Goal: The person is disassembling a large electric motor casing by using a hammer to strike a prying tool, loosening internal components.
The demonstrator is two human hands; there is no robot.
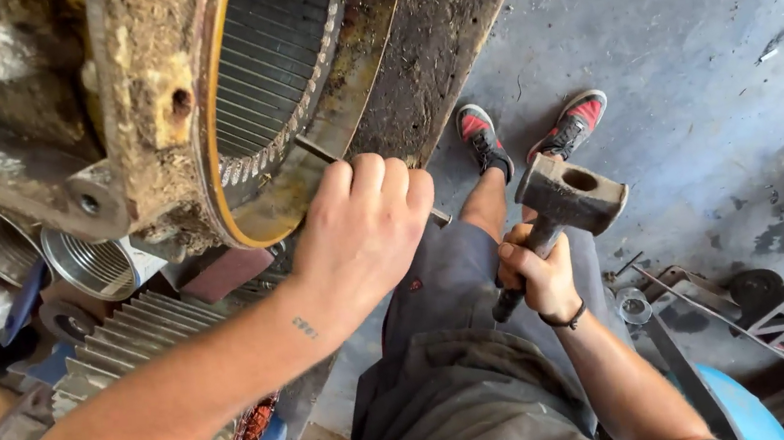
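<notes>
The rusty grey steel sledge hammer [566, 199] with its short dark handle sits raised at four o'clock, head tilted up, while the thin dark metal chisel rod [317, 151] lies slanted at eleven o'clock against the corroded round motor housing [292, 72].

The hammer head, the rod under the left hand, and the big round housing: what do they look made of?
Hammer head: looks like dull grey steel, pitted and rust-stained, gripped by the right hand. Rod under the left hand: apparently dark bare metal, thin and straight. Round housing: probably cast metal, crusted with rust and flaking yellowish paint.
</notes>
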